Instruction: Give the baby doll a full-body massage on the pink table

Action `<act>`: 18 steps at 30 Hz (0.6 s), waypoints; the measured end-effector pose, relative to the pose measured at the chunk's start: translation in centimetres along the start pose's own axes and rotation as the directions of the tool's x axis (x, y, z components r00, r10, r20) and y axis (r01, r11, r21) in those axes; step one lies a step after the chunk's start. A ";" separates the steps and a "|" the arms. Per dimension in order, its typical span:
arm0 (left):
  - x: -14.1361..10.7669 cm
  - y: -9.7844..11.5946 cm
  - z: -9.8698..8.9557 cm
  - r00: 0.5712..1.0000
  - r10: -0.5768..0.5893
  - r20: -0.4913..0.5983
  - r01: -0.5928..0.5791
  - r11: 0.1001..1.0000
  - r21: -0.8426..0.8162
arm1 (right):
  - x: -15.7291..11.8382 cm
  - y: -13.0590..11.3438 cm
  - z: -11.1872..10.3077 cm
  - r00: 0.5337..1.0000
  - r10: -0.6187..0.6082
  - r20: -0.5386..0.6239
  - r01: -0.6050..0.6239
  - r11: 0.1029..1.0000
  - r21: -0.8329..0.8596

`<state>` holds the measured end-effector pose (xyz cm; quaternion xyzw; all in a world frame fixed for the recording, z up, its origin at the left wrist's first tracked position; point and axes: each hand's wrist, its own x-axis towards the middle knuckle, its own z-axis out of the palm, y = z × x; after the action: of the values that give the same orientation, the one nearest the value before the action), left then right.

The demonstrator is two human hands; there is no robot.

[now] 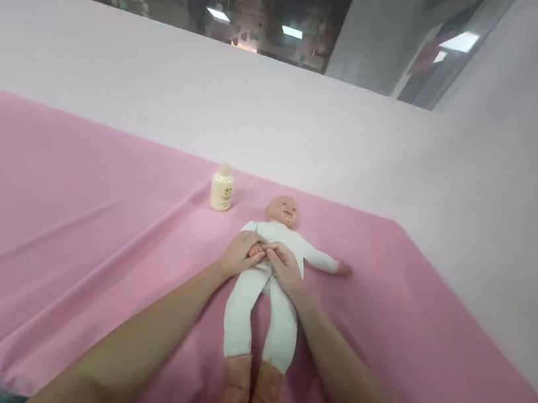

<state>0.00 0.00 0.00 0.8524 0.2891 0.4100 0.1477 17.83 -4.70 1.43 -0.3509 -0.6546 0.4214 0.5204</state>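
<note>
A baby doll (241,311) in a white long-sleeved top and white trousers lies on its back, head away from me and bare feet towards me. My left hand (240,252) is wrapped round the doll's small hand (256,250) over its belly. From the other side my right hand (285,269) meets it, with thumb and fingers closed at the same doll hand. Most of that doll arm is hidden behind my left hand. The doll's other arm (321,260) stretches out to the right, touched by neither hand.
A cream pump bottle (222,191) stands upright left of the doll's head. Under everything lies a pink cloth (98,204) with long folds at the left. A white wall (174,95) rises behind, with dark window panes (276,9) above. Another wall (507,215) borders the right side.
</note>
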 end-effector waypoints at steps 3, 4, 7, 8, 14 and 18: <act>0.0 0.0 0.0 1.000 0.001 -0.003 -0.001 1.000 -0.013 | 0.0 0.4 0.0 0.999 0.043 0.013 -0.043 0.998 0.038; 0.0 0.1 0.0 1.000 0.001 -0.005 -0.001 1.000 -0.020 | 0.0 0.5 0.1 0.999 0.053 0.014 -0.053 0.998 0.040; -0.1 0.1 0.0 1.000 -0.001 -0.014 0.000 0.999 -0.046 | 0.0 0.3 0.2 0.998 0.067 0.006 -0.067 0.998 0.016; -0.1 0.1 0.1 1.000 0.001 -0.017 -0.002 0.998 -0.055 | 0.0 0.2 0.3 0.998 0.064 0.001 -0.064 0.998 0.003; -0.2 0.1 0.2 0.998 0.028 -0.056 -0.034 0.993 -0.112 | 0.1 -0.2 0.5 0.999 0.031 -0.019 -0.032 0.998 -0.055; -0.2 0.1 0.3 0.998 0.023 -0.062 -0.031 0.991 -0.130 | 0.1 -0.1 0.4 1.000 0.012 -0.025 -0.014 0.996 -0.086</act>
<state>0.15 -0.21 -0.28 0.8319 0.2543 0.4556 0.1890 17.42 -4.69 1.54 -0.3826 -0.6634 0.3916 0.5101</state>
